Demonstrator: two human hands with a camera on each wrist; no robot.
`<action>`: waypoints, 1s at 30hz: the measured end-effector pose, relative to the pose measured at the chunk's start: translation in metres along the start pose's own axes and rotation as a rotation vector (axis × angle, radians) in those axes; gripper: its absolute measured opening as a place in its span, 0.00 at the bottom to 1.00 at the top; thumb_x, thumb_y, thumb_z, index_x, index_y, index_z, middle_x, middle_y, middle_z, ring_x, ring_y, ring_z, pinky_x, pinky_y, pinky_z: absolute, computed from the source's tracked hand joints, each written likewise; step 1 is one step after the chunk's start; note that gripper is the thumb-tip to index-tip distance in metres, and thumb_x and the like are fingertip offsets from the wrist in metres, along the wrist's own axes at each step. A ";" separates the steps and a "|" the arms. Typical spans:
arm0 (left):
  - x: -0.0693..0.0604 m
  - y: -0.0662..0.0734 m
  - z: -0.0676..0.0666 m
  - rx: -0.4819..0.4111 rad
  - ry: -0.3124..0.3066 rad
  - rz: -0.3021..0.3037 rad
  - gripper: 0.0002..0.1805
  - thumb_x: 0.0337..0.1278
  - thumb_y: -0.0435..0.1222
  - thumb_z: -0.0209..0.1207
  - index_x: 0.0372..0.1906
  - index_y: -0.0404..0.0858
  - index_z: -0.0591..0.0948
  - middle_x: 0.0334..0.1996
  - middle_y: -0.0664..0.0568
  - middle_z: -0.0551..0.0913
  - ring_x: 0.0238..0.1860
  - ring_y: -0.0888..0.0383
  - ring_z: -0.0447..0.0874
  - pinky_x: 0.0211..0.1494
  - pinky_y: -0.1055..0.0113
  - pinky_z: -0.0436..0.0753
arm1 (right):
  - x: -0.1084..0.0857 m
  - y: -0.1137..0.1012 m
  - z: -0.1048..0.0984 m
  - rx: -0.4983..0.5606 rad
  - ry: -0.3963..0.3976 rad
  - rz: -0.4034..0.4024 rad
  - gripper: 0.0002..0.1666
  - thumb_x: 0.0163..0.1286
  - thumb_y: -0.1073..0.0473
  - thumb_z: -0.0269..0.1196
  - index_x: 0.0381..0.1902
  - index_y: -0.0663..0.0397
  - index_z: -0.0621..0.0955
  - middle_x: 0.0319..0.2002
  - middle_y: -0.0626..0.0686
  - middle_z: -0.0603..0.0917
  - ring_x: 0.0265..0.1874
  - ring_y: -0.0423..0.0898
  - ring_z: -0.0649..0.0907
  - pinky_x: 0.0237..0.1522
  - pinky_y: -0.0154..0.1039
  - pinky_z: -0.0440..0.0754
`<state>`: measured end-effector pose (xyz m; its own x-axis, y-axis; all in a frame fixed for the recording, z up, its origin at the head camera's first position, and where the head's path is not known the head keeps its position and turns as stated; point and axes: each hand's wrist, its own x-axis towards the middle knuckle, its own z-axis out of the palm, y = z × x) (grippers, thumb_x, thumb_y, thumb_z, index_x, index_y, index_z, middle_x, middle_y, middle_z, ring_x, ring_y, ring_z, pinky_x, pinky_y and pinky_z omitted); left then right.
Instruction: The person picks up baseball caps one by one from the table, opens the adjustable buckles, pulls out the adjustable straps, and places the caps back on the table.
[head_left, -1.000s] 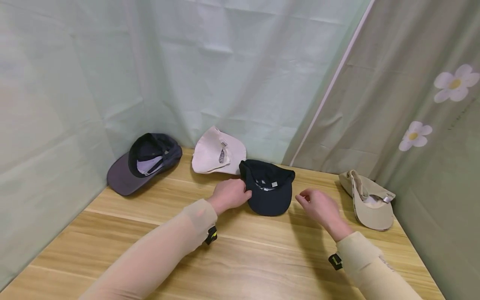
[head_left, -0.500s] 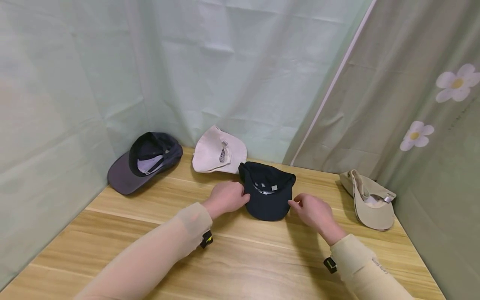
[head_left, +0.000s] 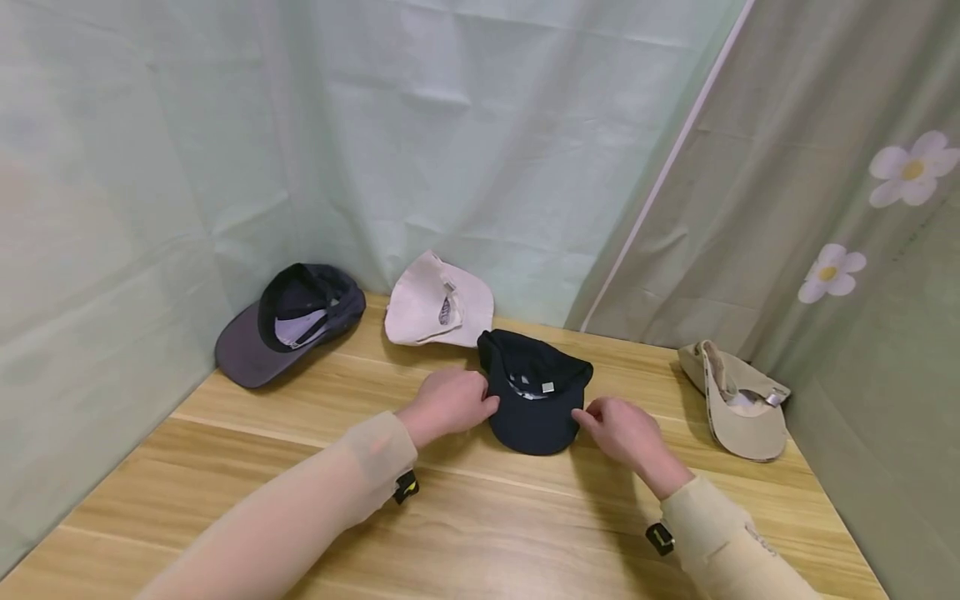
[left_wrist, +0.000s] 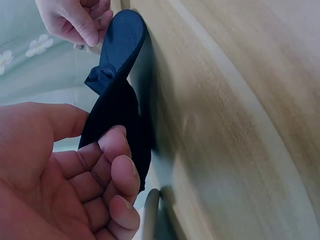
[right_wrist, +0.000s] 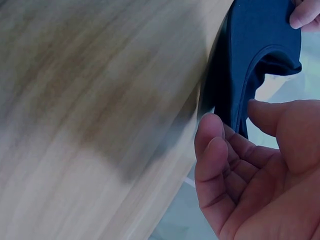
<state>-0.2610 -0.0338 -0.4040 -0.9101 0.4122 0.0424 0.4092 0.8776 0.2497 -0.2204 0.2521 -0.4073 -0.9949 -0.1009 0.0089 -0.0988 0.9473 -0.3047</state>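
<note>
A dark navy baseball cap (head_left: 536, 417) lies with its inside up and its brim toward me in the head view. My left hand (head_left: 452, 402) pinches its left edge; in the left wrist view the cloth passes between thumb (left_wrist: 70, 120) and curled fingers. On the opposite side, my right hand (head_left: 621, 429) pinches the brim's right edge. The right wrist view has the cap's dark edge (right_wrist: 250, 45) running in between that thumb and the fingers. Behind the left hand, a pale pinkish-white cap (head_left: 420, 308) touches or nearly touches the navy one.
A dark purple-grey cap (head_left: 251, 350) sits at the far left, inside up. Toward the right edge lies a beige cap (head_left: 750, 429). All are on a wood-grain table (head_left: 480, 533), with pale curtains (head_left: 480, 150) hanging along its back and sides.
My right hand has come left to the navy cap's brim and taken hold of it. The navy cap has shifted slightly toward me, the left hand moving with it. Other caps stay put.
</note>
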 end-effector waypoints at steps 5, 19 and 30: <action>-0.008 0.001 -0.004 -0.008 -0.005 0.018 0.25 0.80 0.50 0.62 0.21 0.47 0.81 0.19 0.55 0.79 0.24 0.54 0.79 0.32 0.52 0.81 | -0.004 -0.002 0.001 0.010 -0.018 0.004 0.19 0.83 0.44 0.65 0.35 0.48 0.89 0.25 0.44 0.80 0.27 0.45 0.78 0.34 0.46 0.75; -0.025 -0.002 -0.002 0.007 -0.024 0.031 0.25 0.79 0.50 0.62 0.19 0.47 0.79 0.18 0.55 0.77 0.24 0.54 0.78 0.33 0.52 0.79 | -0.013 -0.004 0.006 0.106 -0.119 0.019 0.19 0.84 0.49 0.65 0.32 0.50 0.87 0.20 0.46 0.79 0.21 0.44 0.78 0.31 0.43 0.73; -0.039 -0.006 0.000 0.016 0.008 0.060 0.25 0.78 0.49 0.64 0.19 0.48 0.79 0.16 0.56 0.76 0.23 0.52 0.79 0.32 0.49 0.80 | -0.020 -0.004 0.008 0.174 -0.140 0.019 0.20 0.83 0.50 0.67 0.28 0.50 0.84 0.19 0.47 0.78 0.19 0.44 0.77 0.29 0.42 0.73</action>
<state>-0.2278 -0.0555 -0.4068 -0.8843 0.4625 0.0648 0.4641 0.8550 0.2313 -0.1995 0.2475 -0.4141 -0.9825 -0.1360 -0.1271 -0.0623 0.8838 -0.4637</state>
